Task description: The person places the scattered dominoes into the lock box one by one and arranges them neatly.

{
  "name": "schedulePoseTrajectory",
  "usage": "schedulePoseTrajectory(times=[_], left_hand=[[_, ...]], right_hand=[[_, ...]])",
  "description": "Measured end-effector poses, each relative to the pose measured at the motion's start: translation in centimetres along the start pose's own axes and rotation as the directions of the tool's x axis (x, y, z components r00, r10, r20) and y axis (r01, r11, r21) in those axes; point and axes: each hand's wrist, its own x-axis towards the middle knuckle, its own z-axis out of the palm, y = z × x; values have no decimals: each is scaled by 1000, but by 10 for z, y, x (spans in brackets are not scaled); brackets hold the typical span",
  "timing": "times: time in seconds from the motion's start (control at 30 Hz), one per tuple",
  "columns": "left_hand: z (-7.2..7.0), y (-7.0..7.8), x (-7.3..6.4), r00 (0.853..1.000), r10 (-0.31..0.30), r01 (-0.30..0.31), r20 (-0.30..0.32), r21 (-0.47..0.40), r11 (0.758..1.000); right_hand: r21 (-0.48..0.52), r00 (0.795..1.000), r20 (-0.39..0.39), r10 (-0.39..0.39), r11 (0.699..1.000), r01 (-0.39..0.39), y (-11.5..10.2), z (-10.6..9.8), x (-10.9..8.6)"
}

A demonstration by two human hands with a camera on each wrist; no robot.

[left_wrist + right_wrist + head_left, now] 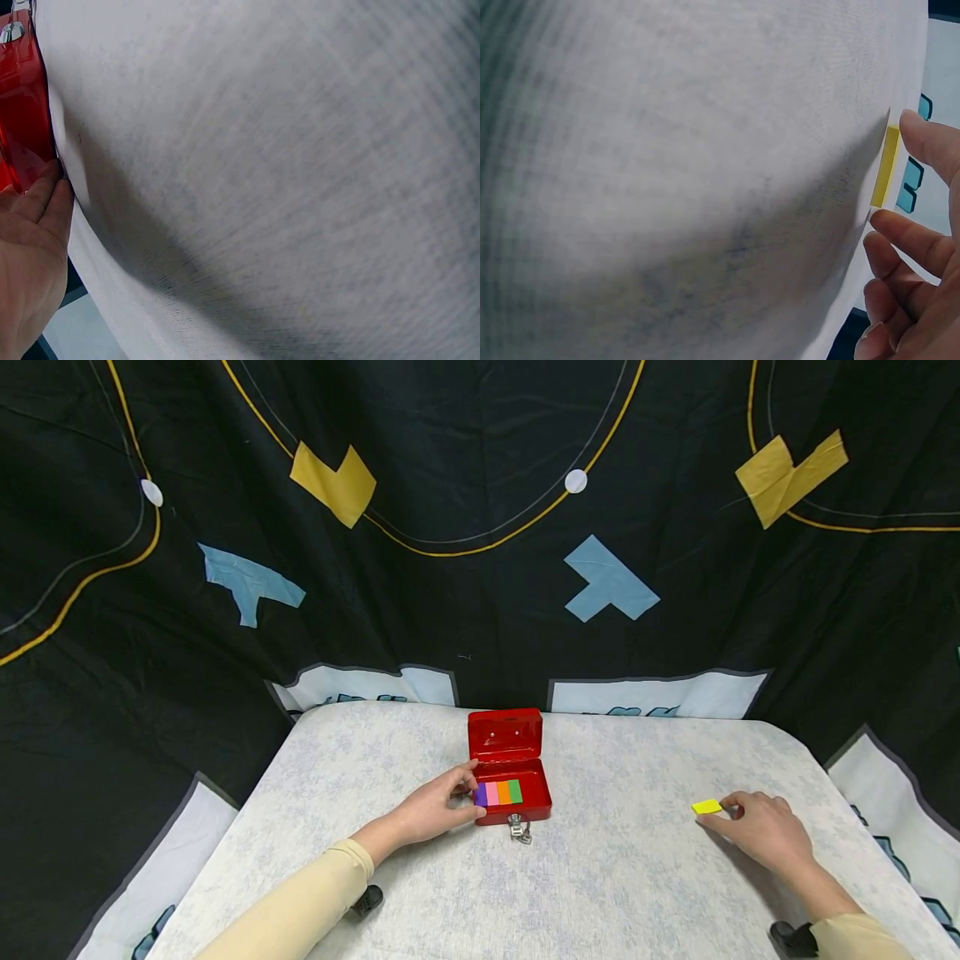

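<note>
A small red cash box (pixel 534 808) stands with its lid (pixel 504 732) raised. A purple block (pixel 481 794), a pink block (pixel 492 792), an orange block (pixel 503 792) and a green block (pixel 515 791) lie side by side in it. My left hand (pixel 435 803) holds the box's left side, thumb at the front corner and fingertips by the purple block. The left wrist view shows other fingers (pixel 51 196) against the red wall. Well to the right, my right hand (pixel 765 831) pinches a flat yellow block (pixel 707 807) between thumb and index finger, close over the table.
A silver latch (pixel 516 827) with a padlock (pixel 522 836) hangs at the box's front. The table (pixel 615 877) wears a pale patterned cloth. Behind it hangs a black curtain (pixel 465 610) with yellow and blue shapes.
</note>
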Motion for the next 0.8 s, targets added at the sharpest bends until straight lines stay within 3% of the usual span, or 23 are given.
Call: schedulePoseTrajectory(times=[0.27,0.8], left_hand=[[-1,1,0,1000,5,-5,5,-4,1000],[0,-1,0,1000,9,-9,4,-16,1000]], right_hand=[[-8,999,-49,-24,1000,23,0,3,1],[-15,998,-61,-20,1000,20,-1,5,3]])
